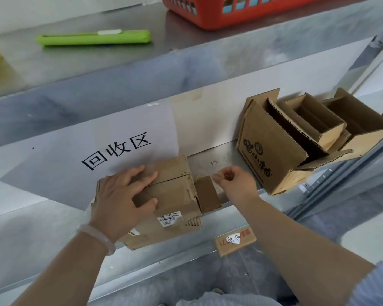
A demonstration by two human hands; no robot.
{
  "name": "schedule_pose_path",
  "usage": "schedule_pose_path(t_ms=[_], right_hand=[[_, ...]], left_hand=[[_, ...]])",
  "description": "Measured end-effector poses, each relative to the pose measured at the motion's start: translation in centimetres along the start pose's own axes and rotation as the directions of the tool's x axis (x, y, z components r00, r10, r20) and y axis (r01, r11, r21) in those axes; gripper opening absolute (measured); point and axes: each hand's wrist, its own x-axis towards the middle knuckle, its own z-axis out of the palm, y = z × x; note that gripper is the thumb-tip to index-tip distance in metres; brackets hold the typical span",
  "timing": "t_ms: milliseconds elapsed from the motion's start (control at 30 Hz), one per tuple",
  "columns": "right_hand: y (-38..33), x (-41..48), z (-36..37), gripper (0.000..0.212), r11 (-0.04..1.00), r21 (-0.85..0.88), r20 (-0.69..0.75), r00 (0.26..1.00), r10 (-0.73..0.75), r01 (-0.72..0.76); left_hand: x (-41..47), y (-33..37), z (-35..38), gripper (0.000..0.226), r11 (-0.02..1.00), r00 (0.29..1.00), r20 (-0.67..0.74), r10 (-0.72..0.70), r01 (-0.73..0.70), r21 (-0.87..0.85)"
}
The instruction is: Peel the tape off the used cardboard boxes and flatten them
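My left hand [122,202] presses the cardboard box [164,195] while my right hand [232,180] pinches its tape.

From the head camera, my left fingers [142,173] lie spread wide and flat on top of the box, which sits on the metal shelf [208,160] with one end flap [207,194] folded out toward my right fingers [224,173]; those are narrowed together on a small crumpled bit of brown tape [219,176] just past that flap. Beyond my right fingers stand three open boxes [314,131]. Behind my left fingers lies a paper sign [97,155], and above on the upper shelf a green cutter [93,38] and an orange basket [241,9].
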Motion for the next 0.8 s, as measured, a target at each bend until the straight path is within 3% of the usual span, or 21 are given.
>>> schedule_pose_path(t_ms=[133, 367, 667, 800], right_hand=[[0.2, 1.7, -1.0, 0.024, 0.995, -0.077, -0.043, 0.997, -0.059, 0.056], [-0.5, 3.5, -1.8, 0.043, 0.963, -0.256, -0.029, 0.995, -0.095, 0.085], [-1.0, 3.4, -2.1, 0.012, 0.956, -0.279, -0.082, 0.99, -0.113, 0.086], [-1.3, 3.3, -2.3, 0.011, 0.96, -0.264, -0.085, 0.989, -0.122, 0.096]], left_hand=[[-0.1, -0.1, 0.1, 0.062, 1.0, 1.0, -0.017, 0.007, -0.007, 0.001], [-0.4, -0.1, -0.1, 0.076, 1.0, 0.999, -0.034, 0.0, 0.0, -0.015], [-0.5, -0.4, 0.0, 0.069, 0.998, 0.999, -0.041, 0.004, -0.006, -0.056], [-0.5, -0.3, 0.0, 0.069, 0.998, 0.999, -0.052, 0.013, -0.016, -0.057]])
